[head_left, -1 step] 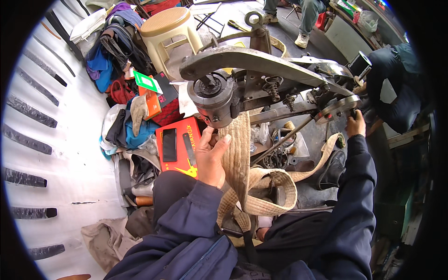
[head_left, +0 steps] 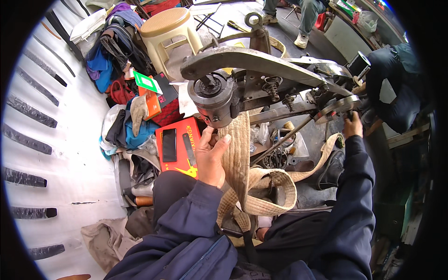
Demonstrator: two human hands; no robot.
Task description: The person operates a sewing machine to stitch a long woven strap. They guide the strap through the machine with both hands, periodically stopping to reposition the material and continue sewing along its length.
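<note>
My left hand (head_left: 211,158) is closed on a wide beige stitched webbing strap (head_left: 239,154), thumb towards its front and fingertips just under the round metal head of a hand-cranked sewing machine (head_left: 212,105). From there the strap hangs down, loops over itself and runs off to the right. At the machine's right end, my right hand (head_left: 353,125) grips the crank handle (head_left: 354,114) on the handwheel (head_left: 337,108). Part of the handle is hidden by my fingers. The needle area beneath the head is hidden too.
A red box (head_left: 176,148) at left bears a black phone (head_left: 169,145) and a flat dark blade-like piece (head_left: 190,149). Piled clothes and bags line the left wall. A beige stool (head_left: 167,23) stands behind. Another person's legs (head_left: 394,88) are close at right; more legs (head_left: 310,18) show far back.
My right hand has shifted slightly to the left with the crank at the handwheel. The left hand and the strap look the same.
</note>
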